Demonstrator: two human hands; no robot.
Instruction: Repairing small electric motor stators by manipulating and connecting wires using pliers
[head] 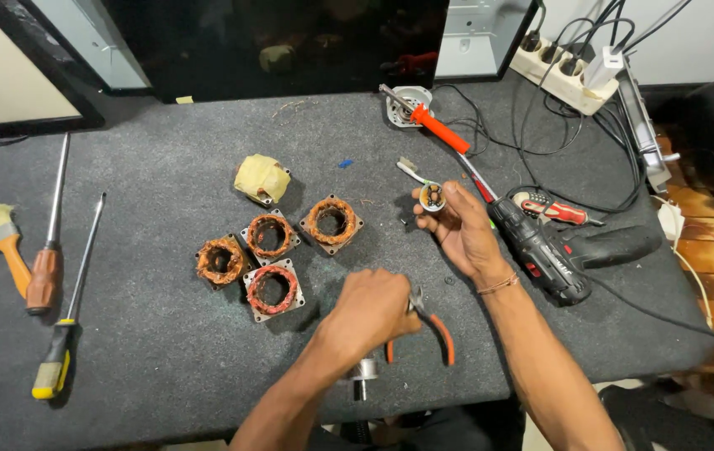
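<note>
left hand [371, 307] low centre of frame, fingers curled tight round a pair of pliers [432, 327] with orange grips; the handles stick out to the right of the fist, nose end hidden behind the knuckles. just under that wrist a small metal shaft piece [363, 374] sits at the worktop [165, 351] front edge.

right hand [457, 227] right of centre, raised a bit, fingers pinching a small white cylindrical part [432, 197] with copper windings showing at its open end. thumb on one side, other fingers wrapped behind it. thin bracelet on that wrist.

centre of frame: four square stators with copper coils, clustered, [332, 222] [269, 236] [222, 260] [274, 289]. the lower three are touching or just beside each other, the upper right one slightly apart. above them a fifth block wrapped in yellow tape [261, 178].

right of the hands: black and red cordless drill [553, 250] lying on its side, just beside the right wrist. orange-handled soldering iron [436, 127] upper centre, tip resting on a small round stand [411, 102]. a red and black screwdriver [553, 209] lies near the drill. power strip [570, 73] with several plugs upper right, cables trailing across the worktop.

left side of frame: two long screwdrivers, one wooden handle [46, 250], one black and yellow handle [64, 334], plus a small paintbrush [2, 242] far left.
</note>
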